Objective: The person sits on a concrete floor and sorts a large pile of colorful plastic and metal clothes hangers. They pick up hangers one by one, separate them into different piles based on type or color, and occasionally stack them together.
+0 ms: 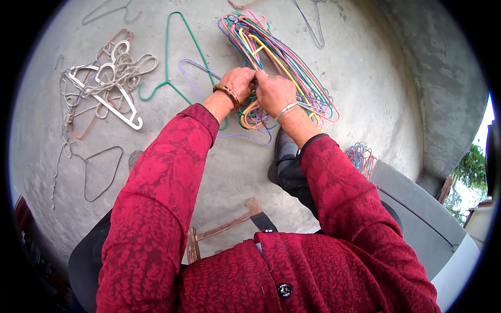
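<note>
A thick bundle of coloured wire hangers (311, 86) lies on the concrete floor, with a yellow plastic hanger (280, 62) among them. My left hand (238, 83) and my right hand (276, 92) meet at the bundle's near left side, fingers closed on it. Thumbs and fingertips almost touch; exactly what is pinched between them is hidden. Beside my left hand lies a loose green hanger (167, 51). A purple hanger (195, 62) overlaps it and runs under that hand.
White plastic hangers (117, 107) lie tangled with rope (143, 66) at the left. A dark wire hanger (103, 150) is below them. More hangers (360, 156) stand near a grey panel (415, 203). My shoe (285, 146) is close to the bundle. Between my legs shows a wooden frame (225, 227).
</note>
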Available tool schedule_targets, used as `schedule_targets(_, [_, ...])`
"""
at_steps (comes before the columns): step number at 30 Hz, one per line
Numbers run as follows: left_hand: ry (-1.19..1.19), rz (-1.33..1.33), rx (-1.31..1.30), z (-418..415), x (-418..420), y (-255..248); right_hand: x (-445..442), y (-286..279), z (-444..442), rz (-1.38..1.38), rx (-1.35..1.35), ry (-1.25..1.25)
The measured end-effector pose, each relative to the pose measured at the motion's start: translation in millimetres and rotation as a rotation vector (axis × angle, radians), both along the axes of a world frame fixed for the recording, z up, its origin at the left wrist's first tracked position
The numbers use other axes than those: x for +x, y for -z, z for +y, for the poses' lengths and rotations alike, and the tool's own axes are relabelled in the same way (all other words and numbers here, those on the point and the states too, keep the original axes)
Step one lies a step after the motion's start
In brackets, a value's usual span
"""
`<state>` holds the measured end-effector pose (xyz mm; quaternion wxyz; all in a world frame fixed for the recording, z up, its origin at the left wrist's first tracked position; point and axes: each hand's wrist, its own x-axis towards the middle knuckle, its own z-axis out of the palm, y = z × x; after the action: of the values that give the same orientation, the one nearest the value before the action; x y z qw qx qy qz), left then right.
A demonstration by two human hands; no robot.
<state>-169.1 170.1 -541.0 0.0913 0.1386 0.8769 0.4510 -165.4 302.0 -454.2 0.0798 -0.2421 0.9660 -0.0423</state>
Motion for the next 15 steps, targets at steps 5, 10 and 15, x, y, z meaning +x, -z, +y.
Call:
schedule_targets(5, [-0.124, 0.081, 0.009, 8, 7, 3, -7, 1, -4, -0.132, 0.027, 0.067])
schedule_targets(10, [-0.167, 0.122, -0.033, 12, 11, 6, -6, 3, -4, -0.139, 0.021, 0.070])
schedule_targets(15, [-0.151, 0.125, -0.013, 10, 9, 6, -7, 0, -3, -0.174, 0.020, 0.085])
